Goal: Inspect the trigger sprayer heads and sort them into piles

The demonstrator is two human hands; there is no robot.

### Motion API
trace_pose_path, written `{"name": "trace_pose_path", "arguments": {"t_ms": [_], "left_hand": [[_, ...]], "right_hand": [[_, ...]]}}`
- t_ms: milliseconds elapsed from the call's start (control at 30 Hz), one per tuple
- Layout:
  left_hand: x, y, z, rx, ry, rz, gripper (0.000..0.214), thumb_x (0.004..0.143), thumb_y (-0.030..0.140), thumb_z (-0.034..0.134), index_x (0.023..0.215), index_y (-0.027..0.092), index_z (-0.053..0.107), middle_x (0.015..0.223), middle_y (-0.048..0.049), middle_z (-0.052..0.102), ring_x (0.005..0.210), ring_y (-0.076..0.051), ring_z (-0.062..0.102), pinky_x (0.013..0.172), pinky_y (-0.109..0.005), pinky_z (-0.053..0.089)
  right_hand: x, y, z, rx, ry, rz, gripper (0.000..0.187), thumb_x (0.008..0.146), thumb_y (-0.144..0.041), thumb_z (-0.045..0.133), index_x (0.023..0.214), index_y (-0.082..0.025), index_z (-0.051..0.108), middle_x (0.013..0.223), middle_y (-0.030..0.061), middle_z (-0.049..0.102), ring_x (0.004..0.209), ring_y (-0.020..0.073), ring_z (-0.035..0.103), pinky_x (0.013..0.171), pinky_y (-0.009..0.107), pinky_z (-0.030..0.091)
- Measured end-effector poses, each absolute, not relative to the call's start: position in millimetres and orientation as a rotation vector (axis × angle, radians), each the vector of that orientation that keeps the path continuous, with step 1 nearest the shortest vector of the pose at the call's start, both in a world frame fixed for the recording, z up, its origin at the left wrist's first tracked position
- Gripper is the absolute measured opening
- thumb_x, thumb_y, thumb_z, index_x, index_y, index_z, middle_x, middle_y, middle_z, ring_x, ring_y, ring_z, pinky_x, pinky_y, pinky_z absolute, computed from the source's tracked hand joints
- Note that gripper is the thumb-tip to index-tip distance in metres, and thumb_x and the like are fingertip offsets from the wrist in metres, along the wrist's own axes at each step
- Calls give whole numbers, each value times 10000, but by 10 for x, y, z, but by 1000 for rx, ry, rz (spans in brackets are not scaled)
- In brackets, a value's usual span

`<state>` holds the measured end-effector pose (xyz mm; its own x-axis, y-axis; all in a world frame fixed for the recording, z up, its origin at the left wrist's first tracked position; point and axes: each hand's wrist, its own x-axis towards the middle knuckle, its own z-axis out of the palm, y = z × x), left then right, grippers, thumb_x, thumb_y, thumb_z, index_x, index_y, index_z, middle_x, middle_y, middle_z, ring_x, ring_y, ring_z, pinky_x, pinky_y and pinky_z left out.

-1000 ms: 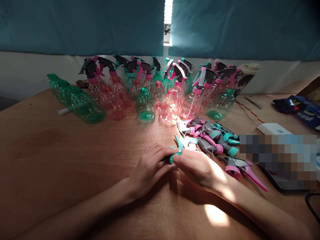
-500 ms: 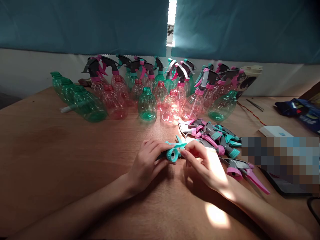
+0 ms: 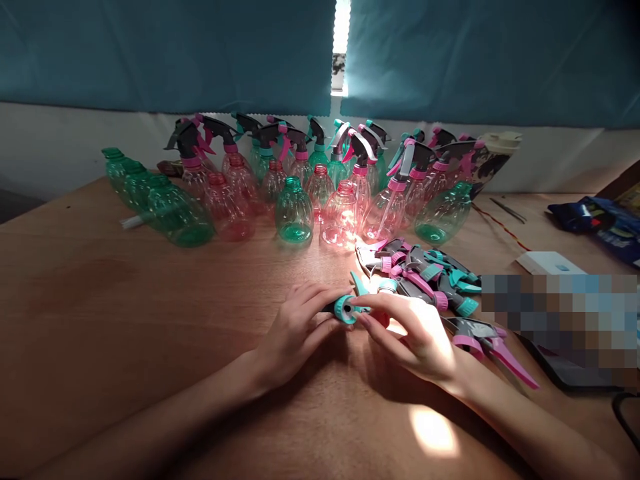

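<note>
On the wooden table, my left hand [image 3: 295,327] is closed round a trigger spray head with a teal collar [image 3: 345,310]. The collar's open mouth faces right, toward my right hand. Most of the dark body is hidden by the left fingers. My right hand [image 3: 415,333] has its index finger and thumb at the collar's rim, curved about it; any small piece between the fingertips is too hidden to make out. Just behind the right hand lies a pile of loose spray heads [image 3: 420,273], grey with pink or teal parts.
Pink and green bottles stand at the back, some with spray heads on, others open like the green bottle [image 3: 295,213]. A pink-collared spray head [image 3: 480,340] lies by my right wrist. Farther right are a white box [image 3: 550,262], tweezers [image 3: 509,209] and a blue packet [image 3: 593,223].
My right index finger and thumb have moved left from beside the spray head onto its collar. The teal trigger above the collar has swung out of sight. The left hand has hardly moved.
</note>
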<state>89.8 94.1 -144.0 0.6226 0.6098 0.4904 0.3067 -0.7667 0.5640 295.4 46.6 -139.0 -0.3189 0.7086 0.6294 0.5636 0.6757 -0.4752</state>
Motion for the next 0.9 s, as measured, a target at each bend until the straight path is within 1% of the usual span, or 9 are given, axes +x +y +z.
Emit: {"name": "trace_pose_path", "arguments": {"t_ms": [100,200,367,433,533,667,800,900], "left_hand": [[903,934,-1441,2417,720,960,373,929,187,538,1296,253,523,1098,-47,637,994,-199,570,894,-323,445],[918,916,-1435,2440,709,981,343,940,200,526,1281,239,525,1093,-51,637,988,-199,568,891,-320,429],[946,897,-1438,2483,629,939,257,960,284,502,1200,209,555,1035,-48,665,944,-195,572,867,-316,398],[947,907,-1443,2479,610,904,259,960,288,504,1203,209,550,1059,-47,668,955,-195,569,869,-319,384],[941,926,-1446,2476,594,871,272,959,269,506,1223,214,541,1099,-49,660,989,-197,559,886,-322,371],[939,928,-1450,2491,595,838,258,965,271,490,1208,213,555,1068,-53,665,979,-201,559,889,-330,375],[942,919,-1463,2496,598,823,244,951,254,521,1185,198,565,1057,-57,667,981,-202,558,889,-332,374],[929,941,-1464,2495,578,826,236,943,241,536,1173,198,569,1066,-51,665,987,-198,552,883,-324,366]], "right_hand": [[2936,444,-1393,-1020,-2055,128,272,917,-176,534,1185,-213,567,856,45,719,678,159,661,614,272,531],[2919,422,-1405,-1058,-2020,134,260,912,-173,546,1167,-200,580,844,47,716,660,155,655,595,266,518],[2937,417,-1464,-928,-2034,216,238,885,-173,565,1122,-196,572,854,43,710,693,149,654,642,261,518],[2944,419,-1475,-955,-2034,247,222,880,-175,555,1100,-196,566,829,41,703,662,146,641,612,255,510],[2941,421,-1455,-1005,-2032,301,196,875,-176,538,1069,-192,555,710,10,657,561,127,592,536,233,483],[2920,443,-1394,-951,-2066,328,201,868,-159,507,1065,-186,537,604,-28,586,465,108,520,458,209,438],[2942,486,-1355,-894,-2133,331,226,850,-148,496,1066,-184,554,605,-27,595,466,107,509,459,207,426],[3027,512,-1333,-861,-2212,394,237,875,-183,518,1106,-191,570,658,-12,625,521,118,535,501,218,437]]}}
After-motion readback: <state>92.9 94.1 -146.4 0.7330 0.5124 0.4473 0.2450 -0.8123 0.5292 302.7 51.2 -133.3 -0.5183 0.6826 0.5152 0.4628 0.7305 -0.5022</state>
